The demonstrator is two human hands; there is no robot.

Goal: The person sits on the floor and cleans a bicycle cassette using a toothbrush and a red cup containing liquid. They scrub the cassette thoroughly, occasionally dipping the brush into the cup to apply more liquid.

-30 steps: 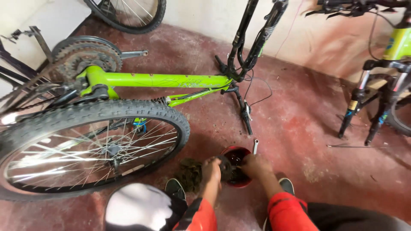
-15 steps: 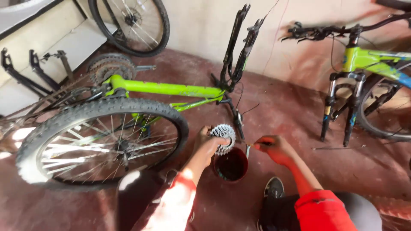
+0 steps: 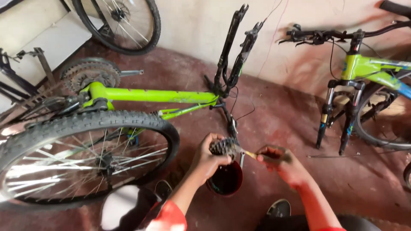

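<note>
1. Holding up a grey gear cluster (image 3: 223,146) in the left hand (image 3: 208,160), fingers curled tight round its side, forearm slanting up from the low left.
2. Pinching a small brush (image 3: 252,155) in the right hand (image 3: 280,164), fist closed round the handle, wrist bent inward, forearm coming up from the low right.
3. Touching the brush tip to the right edge of the gear cluster.
4. Sitting just under both hands: a dark red cup (image 3: 225,179) on the floor (image 3: 278,115), with dark liquid inside.
5. Hanging right above the cup's rim: the gear cluster, held off the floor.
6. Lying on its side to the left: a bright green bike frame (image 3: 150,95), with its black fork (image 3: 233,47) poking up by the wall.
7. Resting close to the left arm: a big knobby wheel (image 3: 81,156) with shiny spokes.
8. Standing well apart on the right: another green bike (image 3: 364,68) with black handlebars.
9. Leaning on the wall at the top: one more wheel (image 3: 120,23).
10. Peeking out at the bottom: two dark shoes (image 3: 279,208), one beside each arm.
</note>
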